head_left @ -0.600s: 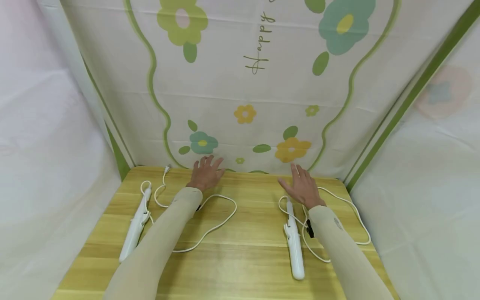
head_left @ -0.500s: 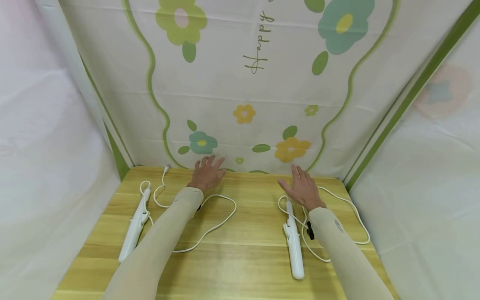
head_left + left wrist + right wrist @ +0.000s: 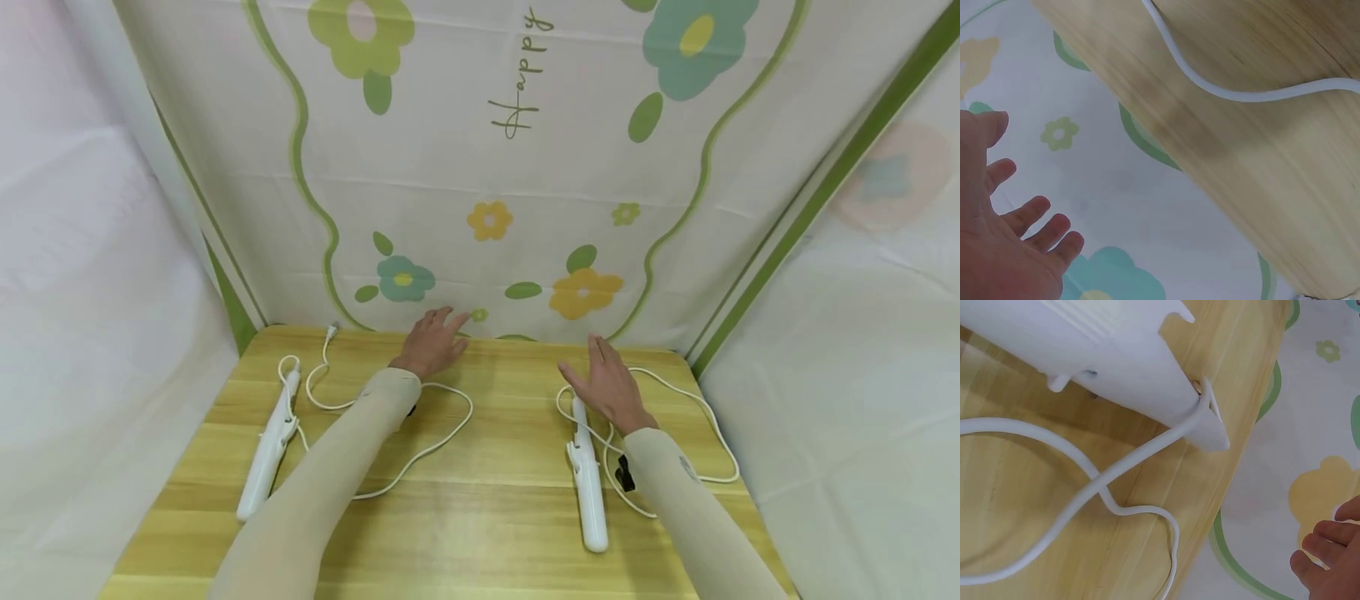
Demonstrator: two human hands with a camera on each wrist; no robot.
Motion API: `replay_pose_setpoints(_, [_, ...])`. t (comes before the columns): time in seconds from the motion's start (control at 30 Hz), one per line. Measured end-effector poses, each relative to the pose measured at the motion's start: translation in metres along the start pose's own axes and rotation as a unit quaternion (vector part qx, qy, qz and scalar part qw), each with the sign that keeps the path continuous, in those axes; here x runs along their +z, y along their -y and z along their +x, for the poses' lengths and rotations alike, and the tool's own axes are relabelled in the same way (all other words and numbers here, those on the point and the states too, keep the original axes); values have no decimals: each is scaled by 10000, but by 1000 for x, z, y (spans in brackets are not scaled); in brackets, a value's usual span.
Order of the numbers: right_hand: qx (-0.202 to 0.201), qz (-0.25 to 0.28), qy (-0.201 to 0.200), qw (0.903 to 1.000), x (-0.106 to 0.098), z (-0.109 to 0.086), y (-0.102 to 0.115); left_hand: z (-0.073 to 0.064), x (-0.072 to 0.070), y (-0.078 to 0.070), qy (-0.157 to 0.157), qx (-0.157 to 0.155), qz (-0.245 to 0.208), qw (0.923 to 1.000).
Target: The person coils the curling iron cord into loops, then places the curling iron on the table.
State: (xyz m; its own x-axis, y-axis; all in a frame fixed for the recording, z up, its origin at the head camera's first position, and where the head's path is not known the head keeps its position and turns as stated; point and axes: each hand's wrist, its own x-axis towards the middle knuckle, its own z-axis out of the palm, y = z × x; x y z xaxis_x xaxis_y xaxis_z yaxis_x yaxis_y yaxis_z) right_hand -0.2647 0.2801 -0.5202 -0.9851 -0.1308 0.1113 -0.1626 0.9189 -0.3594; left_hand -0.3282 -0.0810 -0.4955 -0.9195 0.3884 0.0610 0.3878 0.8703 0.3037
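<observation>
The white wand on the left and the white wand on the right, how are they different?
The left wand slants, its far end angled rightward; the right wand points almost straight ahead. The left wand lies well apart from the left hand; the right wand's far end looks close to the right hand. Both are long, white and lying on the wooden table.

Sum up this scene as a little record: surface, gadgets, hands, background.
Surface: wood-grain table
Gadgets: left curling iron and right curling iron, judging by shape; both white, corded, lying unheld
Left hand: empty, fingers spread, near the table's far edge
Right hand: empty, near the right curling iron's far end
Background: white floral cloth reading "Happy"
</observation>
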Motion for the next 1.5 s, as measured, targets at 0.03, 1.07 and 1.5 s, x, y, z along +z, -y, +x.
replay_pose_setpoints(0.03, [26,-5,23,10000,0,-2,-1,0,1,-1,12,23,3,10000])
replay_pose_setpoints(1.07, [823,692,168,9941,4,-54,9,9,18,-50,613,741,95,9953])
replay_pose_setpoints(1.5, [1215,760,-136,9896,14,-75,22,8,26,-61,694,1001,33,9925])
